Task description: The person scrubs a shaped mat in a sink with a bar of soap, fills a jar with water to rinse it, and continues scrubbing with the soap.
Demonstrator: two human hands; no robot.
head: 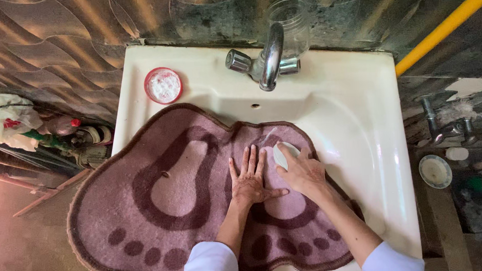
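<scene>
Left hand lies flat, fingers spread, pressing a pink foot-shaped mat draped across a white sink. Right hand curls around a pale bar of soap, held against the pile just beyond the left fingertips. The mat looks soft, floppy and probably heavy if soaked; its bound edge offers the firmest hold. The soap is likely slippery.

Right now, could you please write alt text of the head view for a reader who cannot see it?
A left hand presses flat on a pink foot-shaped mat draped over a white sink, while the right hand holds a white bar of soap against it. A faucet stands behind.
</scene>
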